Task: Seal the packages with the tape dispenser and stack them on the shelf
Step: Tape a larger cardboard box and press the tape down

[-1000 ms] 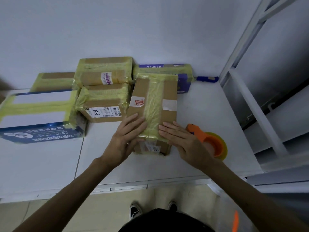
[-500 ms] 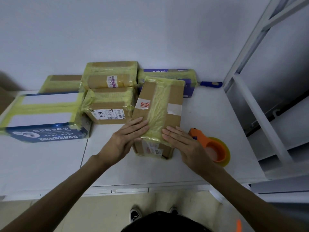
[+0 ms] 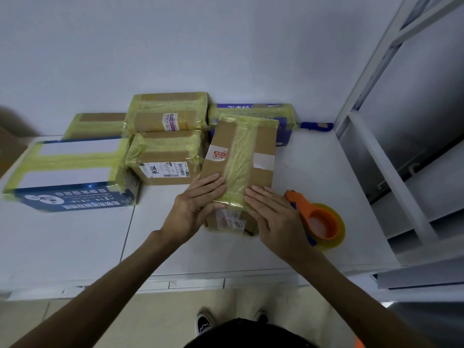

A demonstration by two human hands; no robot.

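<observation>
Nearest me on the white counter (image 3: 326,172), my left grip (image 3: 194,204) and right grip (image 3: 273,217) lie flat, fingers straight, pressing the near end of the brown cardboard package (image 3: 241,156) with its yellow tape strip; nothing is grasped. Its long axis runs away from me. The orange tape dispenser (image 3: 319,222) sits just beside the right grip. Taped packages (image 3: 165,156) stand behind, contents unseen. The white metal shelf (image 3: 376,156) is to the right.

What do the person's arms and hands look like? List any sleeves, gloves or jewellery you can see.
The left hand and right hand are bare, with no gloves. The left forearm and right forearm are uncovered as far as the picture shows: no sleeve edge, watch or bracelet is visible. A ring would be too small to tell.
</observation>
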